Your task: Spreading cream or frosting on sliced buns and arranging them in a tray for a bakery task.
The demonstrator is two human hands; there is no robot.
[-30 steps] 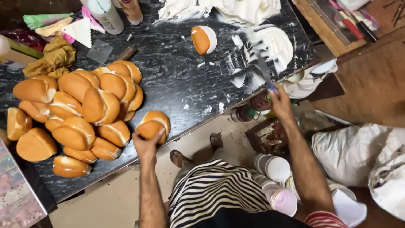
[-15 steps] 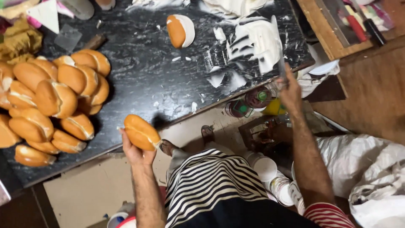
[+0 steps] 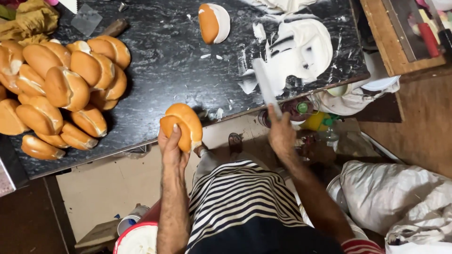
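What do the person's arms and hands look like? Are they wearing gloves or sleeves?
No gloves: the left hand and right hand are bare, and so are both forearms, which are hairy. A red-and-white striped sleeve edge shows near the right elbow. No watch or rings visible.

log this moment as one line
left hand: holds split golden bread roll | right hand: grips cream-coated knife | white cream on black marble counter

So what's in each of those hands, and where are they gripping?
The left hand holds a split bread roll from below, thumb on its crust. The right hand grips a cream-coated spreading blade by its lower handle end.
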